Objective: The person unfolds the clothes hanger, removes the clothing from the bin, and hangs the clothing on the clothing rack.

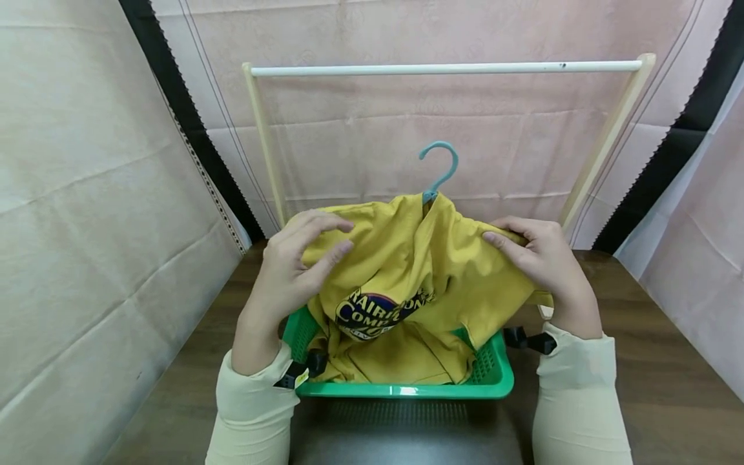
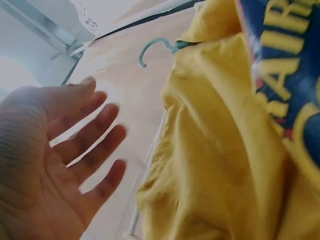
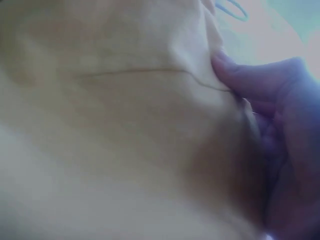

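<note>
A yellow T-shirt (image 1: 465, 278) with a dark blue printed logo hangs on a light blue hanger (image 1: 446, 169), whose hook sticks up out of the neckline. Its lower part lies bunched in a green basket (image 1: 407, 390). My right hand (image 1: 540, 255) pinches the shirt near the shoulder and sleeve on the right, thumb in front; the right wrist view shows the thumb (image 3: 245, 77) pressed on the fabric. My left hand (image 1: 290, 265) is at the left shoulder with fingers apart. In the left wrist view that hand (image 2: 70, 165) holds nothing and stands off the cloth.
Behind the basket stands a garment rack with a white top bar (image 1: 442, 69) and cream side posts (image 1: 607, 142). Pale fabric walls (image 1: 87, 194) enclose the brown wooden table (image 1: 192, 394) on the left, back and right.
</note>
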`<state>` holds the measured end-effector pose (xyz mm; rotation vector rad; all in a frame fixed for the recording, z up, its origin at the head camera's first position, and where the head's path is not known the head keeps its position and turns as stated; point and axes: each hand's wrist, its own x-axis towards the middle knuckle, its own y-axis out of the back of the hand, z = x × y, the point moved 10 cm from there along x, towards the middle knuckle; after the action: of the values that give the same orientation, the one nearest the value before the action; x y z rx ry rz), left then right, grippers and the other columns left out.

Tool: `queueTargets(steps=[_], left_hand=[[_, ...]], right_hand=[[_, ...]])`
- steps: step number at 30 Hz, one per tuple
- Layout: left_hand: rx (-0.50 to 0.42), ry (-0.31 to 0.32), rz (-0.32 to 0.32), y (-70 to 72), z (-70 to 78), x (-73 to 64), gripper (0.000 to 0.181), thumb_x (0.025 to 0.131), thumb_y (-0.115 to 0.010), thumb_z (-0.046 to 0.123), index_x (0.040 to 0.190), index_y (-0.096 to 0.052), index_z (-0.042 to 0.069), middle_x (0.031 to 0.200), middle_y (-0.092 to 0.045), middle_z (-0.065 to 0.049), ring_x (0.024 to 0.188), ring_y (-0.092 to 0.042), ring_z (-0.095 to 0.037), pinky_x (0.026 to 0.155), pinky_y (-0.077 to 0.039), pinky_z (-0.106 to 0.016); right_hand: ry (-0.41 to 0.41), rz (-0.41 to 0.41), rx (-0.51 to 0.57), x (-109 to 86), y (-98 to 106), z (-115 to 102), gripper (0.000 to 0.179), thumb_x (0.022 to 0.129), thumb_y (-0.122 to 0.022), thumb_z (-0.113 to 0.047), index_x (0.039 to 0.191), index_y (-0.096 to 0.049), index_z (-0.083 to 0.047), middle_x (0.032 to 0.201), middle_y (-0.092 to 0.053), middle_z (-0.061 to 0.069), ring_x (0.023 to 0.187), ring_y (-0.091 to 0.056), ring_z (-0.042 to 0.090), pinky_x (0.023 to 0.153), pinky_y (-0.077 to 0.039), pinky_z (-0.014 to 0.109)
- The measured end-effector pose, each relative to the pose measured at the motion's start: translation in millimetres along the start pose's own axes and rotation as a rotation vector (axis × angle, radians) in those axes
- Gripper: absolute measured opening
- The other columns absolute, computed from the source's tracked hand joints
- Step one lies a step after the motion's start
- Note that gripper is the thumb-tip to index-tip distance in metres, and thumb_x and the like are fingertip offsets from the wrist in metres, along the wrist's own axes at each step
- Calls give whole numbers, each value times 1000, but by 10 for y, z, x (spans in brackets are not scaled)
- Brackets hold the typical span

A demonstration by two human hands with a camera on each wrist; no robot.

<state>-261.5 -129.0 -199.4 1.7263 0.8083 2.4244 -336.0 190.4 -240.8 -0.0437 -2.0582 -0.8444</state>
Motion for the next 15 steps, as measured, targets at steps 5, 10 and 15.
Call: queueTargets(steps=[5, 10, 15], left_hand=[[-97, 55, -127, -193, -157, -44, 24, 92, -73, 3, 115, -71, 7, 112, -71, -5, 107, -65, -21, 91, -52, -40], [-165, 192, -247, -369, -397, -131, 21, 97, -69, 10, 117, -70, 6, 115, -70, -6, 104, -66, -19, 89, -54, -43], [-178, 291, -336, -465, -545, -216, 24, 99, -68, 18, 120, -69, 7, 118, -69, -3, 106, -64, -14, 91, -53, -46]], right_hand=[[-69, 73, -16, 5, 78, 201, 6, 91, -76, -13, 96, -80, -10, 84, -74, 1, 66, -60, 1, 60, -43, 14], [-102, 108, -34, 105, 223, 284, 11, 91, -77, -17, 98, -81, -10, 92, -76, 3, 81, -62, -7, 71, -44, 11], [-133, 120, -99, 280, 381, 360, 16, 92, -77, -24, 95, -81, -9, 85, -70, -20, 72, -56, -6, 62, -39, 14]])
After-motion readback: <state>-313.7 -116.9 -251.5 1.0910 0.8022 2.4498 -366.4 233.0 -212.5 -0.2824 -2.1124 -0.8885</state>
